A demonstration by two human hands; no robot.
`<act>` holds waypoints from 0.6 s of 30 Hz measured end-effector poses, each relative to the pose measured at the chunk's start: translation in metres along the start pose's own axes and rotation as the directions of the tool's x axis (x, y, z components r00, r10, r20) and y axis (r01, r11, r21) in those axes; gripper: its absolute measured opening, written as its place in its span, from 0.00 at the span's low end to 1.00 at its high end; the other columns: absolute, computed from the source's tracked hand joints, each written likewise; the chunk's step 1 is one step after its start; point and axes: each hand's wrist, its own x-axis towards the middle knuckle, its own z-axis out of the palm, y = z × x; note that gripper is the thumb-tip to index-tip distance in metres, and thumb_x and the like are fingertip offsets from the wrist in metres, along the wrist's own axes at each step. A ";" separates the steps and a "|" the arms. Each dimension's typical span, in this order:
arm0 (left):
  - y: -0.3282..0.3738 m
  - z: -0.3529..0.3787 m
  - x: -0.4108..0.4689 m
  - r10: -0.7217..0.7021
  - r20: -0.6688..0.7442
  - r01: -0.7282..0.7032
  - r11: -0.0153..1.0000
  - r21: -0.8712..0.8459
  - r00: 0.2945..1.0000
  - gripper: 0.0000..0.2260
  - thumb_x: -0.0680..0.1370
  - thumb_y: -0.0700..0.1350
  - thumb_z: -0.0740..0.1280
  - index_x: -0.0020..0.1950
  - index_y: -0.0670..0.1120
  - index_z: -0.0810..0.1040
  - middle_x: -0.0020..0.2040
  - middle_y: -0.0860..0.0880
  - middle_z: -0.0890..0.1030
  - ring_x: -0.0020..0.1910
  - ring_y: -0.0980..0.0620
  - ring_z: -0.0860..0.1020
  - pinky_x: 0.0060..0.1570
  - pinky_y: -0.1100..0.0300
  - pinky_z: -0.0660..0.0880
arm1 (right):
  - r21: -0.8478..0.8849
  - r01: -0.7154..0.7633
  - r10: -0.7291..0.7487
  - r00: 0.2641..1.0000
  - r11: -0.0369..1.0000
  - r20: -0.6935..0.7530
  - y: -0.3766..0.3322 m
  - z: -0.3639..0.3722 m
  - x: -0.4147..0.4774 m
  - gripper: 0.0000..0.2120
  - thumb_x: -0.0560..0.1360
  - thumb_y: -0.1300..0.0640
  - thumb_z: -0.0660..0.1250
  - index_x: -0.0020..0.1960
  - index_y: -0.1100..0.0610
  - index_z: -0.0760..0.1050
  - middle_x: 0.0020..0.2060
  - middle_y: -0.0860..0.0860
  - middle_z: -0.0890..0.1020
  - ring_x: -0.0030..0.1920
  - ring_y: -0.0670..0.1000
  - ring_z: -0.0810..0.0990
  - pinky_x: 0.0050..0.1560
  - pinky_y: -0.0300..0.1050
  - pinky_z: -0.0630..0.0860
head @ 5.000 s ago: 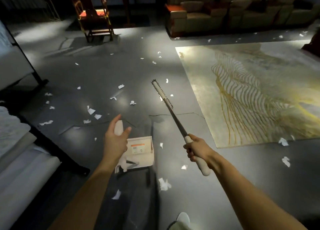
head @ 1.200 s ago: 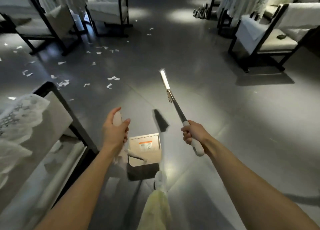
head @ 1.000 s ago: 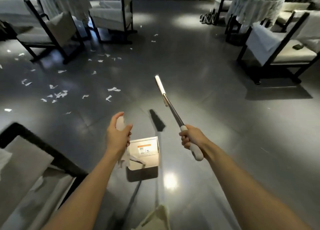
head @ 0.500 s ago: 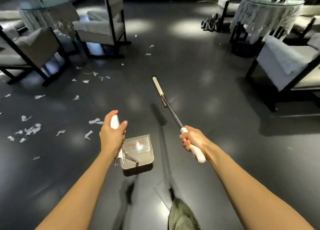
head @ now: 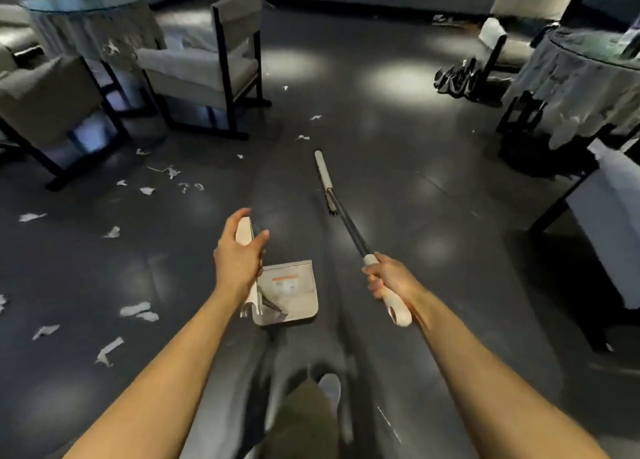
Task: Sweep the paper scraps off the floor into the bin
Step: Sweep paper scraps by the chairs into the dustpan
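Left hand (head: 239,261) grips the dustpan (head: 289,290) handle, right hand (head: 389,280) grips the broom (head: 341,209); paper scraps (head: 138,311) litter the floor (head: 398,168)

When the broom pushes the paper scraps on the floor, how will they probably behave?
The scraps look thin and torn, so they are probably very light and floppy; a fast stroke may scatter them. The floor is glossy, so they should slide easily. Flat ones might slip under the broom bristles.
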 end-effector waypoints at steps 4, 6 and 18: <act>0.037 0.086 0.115 -0.004 0.000 0.004 1.000 0.003 1.000 0.17 0.75 0.40 0.69 0.59 0.59 0.72 0.30 0.47 0.74 0.23 0.54 0.69 0.21 0.62 0.68 | 0.001 0.005 -0.005 1.000 1.000 0.001 -0.101 -0.041 0.093 0.18 0.77 0.72 0.54 0.62 0.57 0.66 0.28 0.52 0.63 0.15 0.41 0.62 0.16 0.30 0.58; 0.057 0.130 0.166 0.006 0.014 -0.006 1.000 0.015 1.000 0.17 0.75 0.41 0.69 0.58 0.59 0.72 0.30 0.46 0.73 0.23 0.53 0.68 0.22 0.62 0.68 | -0.031 0.015 -0.015 1.000 0.999 -0.006 -0.144 -0.065 0.137 0.23 0.76 0.72 0.53 0.69 0.59 0.62 0.28 0.52 0.63 0.16 0.42 0.62 0.16 0.30 0.58; 0.117 0.412 0.504 0.023 -0.039 -0.021 0.999 0.034 0.999 0.17 0.75 0.41 0.68 0.60 0.57 0.71 0.32 0.47 0.75 0.25 0.53 0.70 0.23 0.60 0.69 | -0.083 0.064 -0.064 0.998 0.994 0.001 -0.425 -0.210 0.465 0.11 0.76 0.73 0.56 0.41 0.59 0.65 0.25 0.53 0.65 0.17 0.43 0.62 0.17 0.30 0.60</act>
